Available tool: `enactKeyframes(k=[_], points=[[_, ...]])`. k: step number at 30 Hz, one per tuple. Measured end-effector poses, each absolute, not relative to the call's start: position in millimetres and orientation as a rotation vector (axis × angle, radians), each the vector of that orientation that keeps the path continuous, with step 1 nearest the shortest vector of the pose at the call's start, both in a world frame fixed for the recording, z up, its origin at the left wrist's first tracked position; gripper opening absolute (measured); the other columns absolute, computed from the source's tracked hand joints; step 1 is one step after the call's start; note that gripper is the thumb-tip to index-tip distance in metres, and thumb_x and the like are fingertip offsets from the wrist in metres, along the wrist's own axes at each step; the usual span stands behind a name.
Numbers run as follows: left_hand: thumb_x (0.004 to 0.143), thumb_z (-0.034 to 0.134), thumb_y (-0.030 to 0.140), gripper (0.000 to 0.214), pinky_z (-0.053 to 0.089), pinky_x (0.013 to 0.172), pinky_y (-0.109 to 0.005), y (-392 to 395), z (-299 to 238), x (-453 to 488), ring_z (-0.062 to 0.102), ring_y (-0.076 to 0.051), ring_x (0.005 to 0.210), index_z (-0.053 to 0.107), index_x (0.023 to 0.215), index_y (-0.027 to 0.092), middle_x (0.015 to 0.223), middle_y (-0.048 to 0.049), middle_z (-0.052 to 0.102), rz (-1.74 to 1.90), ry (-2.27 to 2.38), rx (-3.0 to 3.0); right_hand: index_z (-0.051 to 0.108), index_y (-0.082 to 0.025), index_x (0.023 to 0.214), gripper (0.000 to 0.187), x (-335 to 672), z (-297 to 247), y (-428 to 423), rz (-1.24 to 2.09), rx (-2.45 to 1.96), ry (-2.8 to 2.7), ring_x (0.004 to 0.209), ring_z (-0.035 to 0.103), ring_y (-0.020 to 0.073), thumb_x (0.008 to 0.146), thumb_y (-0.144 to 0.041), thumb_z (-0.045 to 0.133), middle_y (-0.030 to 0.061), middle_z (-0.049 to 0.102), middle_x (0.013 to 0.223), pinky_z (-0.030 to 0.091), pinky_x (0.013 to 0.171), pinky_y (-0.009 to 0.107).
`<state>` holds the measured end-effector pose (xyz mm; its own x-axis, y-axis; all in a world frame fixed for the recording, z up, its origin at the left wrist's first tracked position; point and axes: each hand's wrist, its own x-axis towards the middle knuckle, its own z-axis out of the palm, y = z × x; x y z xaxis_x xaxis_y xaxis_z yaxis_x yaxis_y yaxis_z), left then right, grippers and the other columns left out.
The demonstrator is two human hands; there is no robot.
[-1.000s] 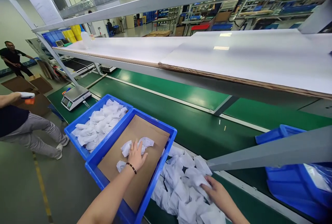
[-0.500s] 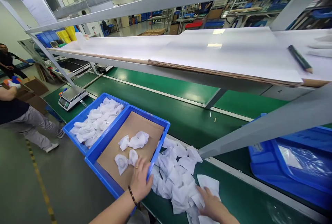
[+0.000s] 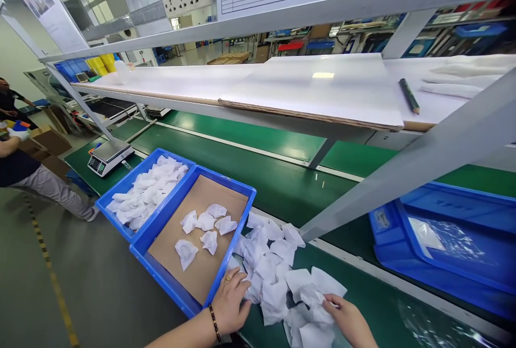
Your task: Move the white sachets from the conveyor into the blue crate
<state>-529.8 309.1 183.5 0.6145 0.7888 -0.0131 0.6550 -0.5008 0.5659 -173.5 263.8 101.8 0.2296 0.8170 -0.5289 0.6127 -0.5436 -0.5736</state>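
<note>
My right hand (image 3: 347,317) pinches a crumpled white wrapped piece (image 3: 316,301) between thumb and fingers at the near end of a loose pile. That pile of white wrapped pieces (image 3: 269,267) lies on the green work surface; what is inside the wraps is hidden. My left hand (image 3: 230,297) is at the pile's left edge, beside the tray wall, fingers apart and the tips touching the white pieces. Left of it, a blue tray (image 3: 177,293) lined with brown cardboard holds several spread-out white wrapped pieces (image 3: 205,222).
A second blue tray (image 3: 105,197) heaped with white pieces adjoins the first. Beyond it stands a digital scale (image 3: 109,156). A slanted grey post (image 3: 387,171) and blue bins (image 3: 439,262) are at right. A shelf (image 3: 306,87) carries a dark pencil (image 3: 409,95). A co-worker (image 3: 36,168) stands far left.
My left hand has moved from inside the lined tray to the pile. More white pieces now lie spread in that tray. My right hand has lifted slightly and now pinches a piece.
</note>
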Motion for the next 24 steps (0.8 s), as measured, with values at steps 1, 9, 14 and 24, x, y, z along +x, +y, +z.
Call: enactKeyframes(k=[1,9,14,24], points=[[0.076,0.052,0.016,0.04,0.04,0.108,-0.055,306.8,182.5,-532.9,0.039,-0.031,0.131,0.053,0.116,0.016,0.129,-0.0127,0.053,0.362,1.14,2.312,0.065,-0.021,0.077,0.047,-179.0,114.8,267.7,1.24,-2.227,-1.276,0.078,0.062,0.0239,0.066,-0.058,0.038,0.0055,0.068,0.084,0.047,0.072,0.032],[0.079,0.051,0.018,0.033,0.04,0.107,-0.056,293.4,172.7,-556.3,0.044,-0.03,0.127,0.053,0.112,0.018,0.119,-0.0096,0.059,0.368,1.015,2.475,0.054,-0.021,0.111,0.061,-284.8,256.0,348.7,1.502,-1.606,-0.978,0.091,0.056,0.0223,0.069,-0.066,0.056,0.0074,0.058,0.114,0.05,0.065,0.03],[0.08,0.051,0.019,0.035,0.036,0.109,-0.059,289.5,172.6,-562.7,0.04,-0.031,0.13,0.053,0.115,0.019,0.125,-0.0095,0.056,0.34,1.016,2.541,0.038,-0.023,0.137,0.059,-276.0,216.2,339.7,1.322,-2.072,-1.729,0.118,0.05,0.02,0.085,-0.049,0.047,0.0083,0.034,0.145,0.044,0.097,0.031],[0.083,0.053,0.025,0.031,0.017,0.116,-0.061,297.0,170.4,-558.9,0.029,-0.031,0.137,0.054,0.114,0.019,0.131,-0.0078,0.052,0.272,1.106,2.572,0.041,-0.02,0.14,0.071,-246.6,41.2,198.8,1.001,-2.508,-2.16,0.121,0.048,0.0304,0.071,-0.007,0.051,0.0162,0.037,0.141,0.038,0.102,0.042]])
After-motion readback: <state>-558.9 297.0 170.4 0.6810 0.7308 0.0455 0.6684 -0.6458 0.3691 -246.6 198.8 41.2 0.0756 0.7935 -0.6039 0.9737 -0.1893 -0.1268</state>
